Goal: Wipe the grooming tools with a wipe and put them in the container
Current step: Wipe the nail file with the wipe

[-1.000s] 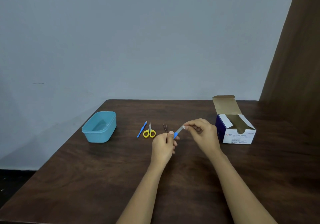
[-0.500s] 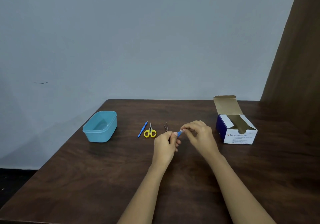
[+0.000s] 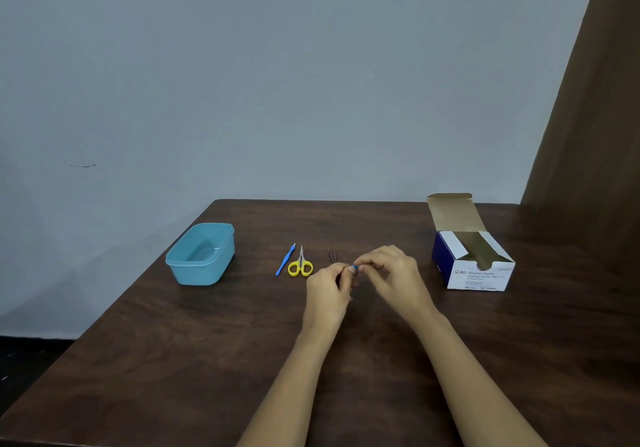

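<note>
Head view shows both hands meeting over the middle of the worktop (image 3: 207, 360). The left hand (image 3: 327, 285) and right hand (image 3: 391, 273) curl their fingers and pinch a small blue tool (image 3: 353, 268), mostly hidden. Scissors (image 3: 300, 266), a blue stick (image 3: 285, 260) and tweezers (image 3: 331, 254) lie just behind. The blue container (image 3: 201, 256) sits at the left, well apart.

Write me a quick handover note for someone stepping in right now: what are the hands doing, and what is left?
Left hand and right hand: both pinch a small blue tool between them; wipe not discernible.
On the table: blue stick, yellow scissors, tweezers, open swab box.
Container holds no tools.
Left: wipe all, put them in.
</note>
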